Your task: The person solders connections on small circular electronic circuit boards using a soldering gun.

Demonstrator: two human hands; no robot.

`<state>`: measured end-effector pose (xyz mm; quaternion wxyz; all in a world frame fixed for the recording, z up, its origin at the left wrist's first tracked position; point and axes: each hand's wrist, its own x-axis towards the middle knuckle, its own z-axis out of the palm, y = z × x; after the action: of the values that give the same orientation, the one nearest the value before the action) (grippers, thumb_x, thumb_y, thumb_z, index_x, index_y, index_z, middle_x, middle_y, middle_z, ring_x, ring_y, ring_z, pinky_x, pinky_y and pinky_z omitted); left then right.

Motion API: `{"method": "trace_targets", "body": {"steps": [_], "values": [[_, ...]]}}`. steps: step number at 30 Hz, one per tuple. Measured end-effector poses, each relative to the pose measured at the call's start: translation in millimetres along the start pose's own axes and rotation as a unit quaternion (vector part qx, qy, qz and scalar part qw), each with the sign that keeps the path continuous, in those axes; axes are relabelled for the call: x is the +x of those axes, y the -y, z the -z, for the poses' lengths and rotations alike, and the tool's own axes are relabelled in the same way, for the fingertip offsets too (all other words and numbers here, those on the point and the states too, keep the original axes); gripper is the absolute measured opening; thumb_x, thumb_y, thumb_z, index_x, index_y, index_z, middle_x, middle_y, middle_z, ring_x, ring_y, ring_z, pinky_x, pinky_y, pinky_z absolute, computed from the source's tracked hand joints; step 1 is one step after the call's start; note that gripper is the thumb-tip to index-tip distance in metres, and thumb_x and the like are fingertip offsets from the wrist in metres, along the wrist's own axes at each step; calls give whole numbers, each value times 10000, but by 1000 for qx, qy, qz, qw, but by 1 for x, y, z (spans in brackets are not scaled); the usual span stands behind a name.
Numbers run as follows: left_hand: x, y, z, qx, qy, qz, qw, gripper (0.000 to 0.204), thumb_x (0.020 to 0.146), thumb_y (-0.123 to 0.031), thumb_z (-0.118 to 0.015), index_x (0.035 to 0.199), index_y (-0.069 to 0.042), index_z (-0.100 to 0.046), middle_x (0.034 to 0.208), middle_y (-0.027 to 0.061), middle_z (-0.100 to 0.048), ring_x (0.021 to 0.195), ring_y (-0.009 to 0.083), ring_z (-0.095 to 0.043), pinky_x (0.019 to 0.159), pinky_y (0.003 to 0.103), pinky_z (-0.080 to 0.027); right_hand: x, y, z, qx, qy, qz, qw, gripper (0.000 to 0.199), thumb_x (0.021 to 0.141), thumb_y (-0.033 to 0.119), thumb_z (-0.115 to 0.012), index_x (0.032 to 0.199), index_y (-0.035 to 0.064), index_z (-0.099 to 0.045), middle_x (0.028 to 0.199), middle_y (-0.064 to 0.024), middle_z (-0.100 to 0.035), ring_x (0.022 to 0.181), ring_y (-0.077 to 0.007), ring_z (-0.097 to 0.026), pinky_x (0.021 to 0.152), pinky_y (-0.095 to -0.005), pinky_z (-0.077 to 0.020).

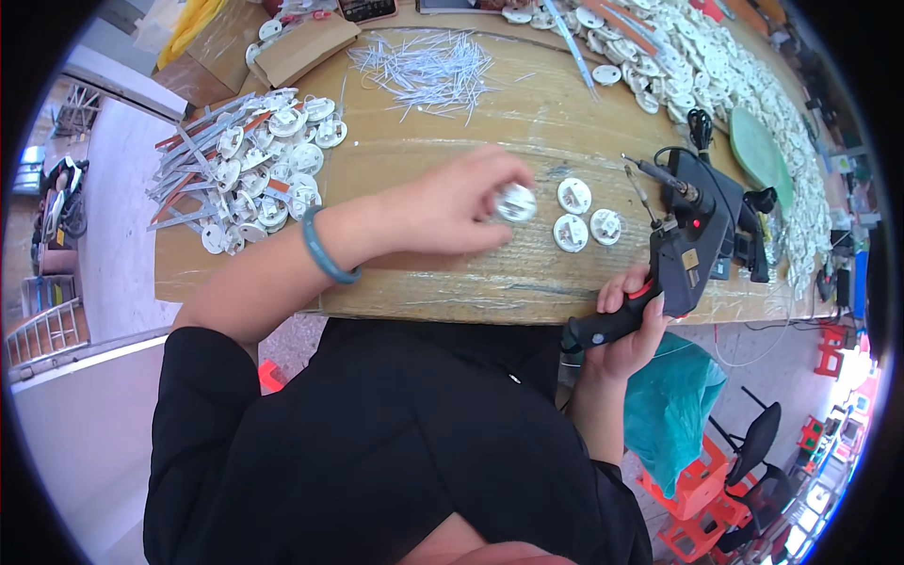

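Observation:
My left hand (461, 202), a blue-grey bangle at its wrist, reaches over the middle of the table. Its curled fingers pinch a small round white disc part (516, 203), slightly smeared by motion. Just right of it, three similar discs (571, 233) lie close together, with small metal parts on their faces. At the table's front edge my right hand (633, 315) is wrapped round the grip of a black soldering gun (680, 268) with a red trigger and a lit red light. Its thin tip (639, 188) points away from me, just right of the three discs.
A heap of white discs with strips (268, 169) lies left. Thin white wires (424, 71) are piled at the back, beside a cardboard box (306, 47). A large disc pile (697, 61) fills the far right, near a green plate (758, 151) and black device (711, 184).

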<state>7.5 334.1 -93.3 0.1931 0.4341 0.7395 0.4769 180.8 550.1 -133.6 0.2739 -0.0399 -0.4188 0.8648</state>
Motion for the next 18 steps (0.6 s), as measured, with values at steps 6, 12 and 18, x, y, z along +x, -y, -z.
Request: {"method": "trace_targets", "body": {"steps": [6, 12, 18], "values": [[104, 2, 10, 120, -35, -42, 991, 373, 869, -191, -674, 1211, -52, -629, 1006, 120, -620, 921, 214, -615, 819, 329, -538, 2, 3, -1, 16, 7, 7, 1000, 312, 1007, 289, -508, 1122, 3, -461, 971, -101, -504, 725, -167, -516, 622, -296, -441], [214, 42, -20, 482, -199, -15, 853, 404, 867, -383, -690, 1181, -132, -656, 1171, 74, -634, 1191, 263, -512, 978, 491, -373, -2, 2, 5, 53, 2, 36, 998, 311, 1025, 314, -484, 1088, 11, -459, 962, -79, -489, 730, -141, -494, 632, -277, -428], [234, 67, -14, 522, -239, -56, 817, 169, 881, -265, -650, 944, -129, -726, 1037, 34, -661, 1096, 247, -536, 925, 482, -366, -1, -1, 5, 45, 5, 39, 998, 330, 1006, 332, -513, 1079, 13, -465, 953, -76, -506, 705, -142, -511, 607, -278, -431]]}}
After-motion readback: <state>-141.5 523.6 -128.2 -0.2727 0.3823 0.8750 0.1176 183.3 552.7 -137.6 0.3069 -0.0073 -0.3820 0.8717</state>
